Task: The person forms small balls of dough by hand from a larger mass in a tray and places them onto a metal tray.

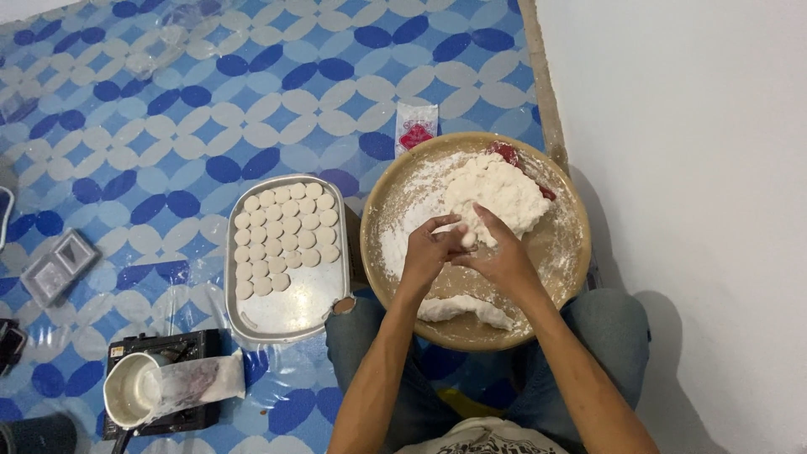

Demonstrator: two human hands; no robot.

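Note:
A big round tan basin (572,244) dusted with flour rests on my lap. A large lump of white dough (500,192) lies in its far half, and a smaller strip of dough (462,308) lies near its front rim. My left hand (429,250) and my right hand (498,254) meet over the middle of the basin, pinching a small piece of dough (465,238) between the fingertips. To the left, a metal tray (303,303) holds several rows of small round dough discs (286,229).
A red-handled tool (514,156) sticks out behind the dough lump. A small white and red packet (416,126) lies past the basin. A small pot (130,388) sits on a black portable stove (172,346) at lower left. A white wall (698,168) rises on the right. The floor has a blue patterned mat (210,126).

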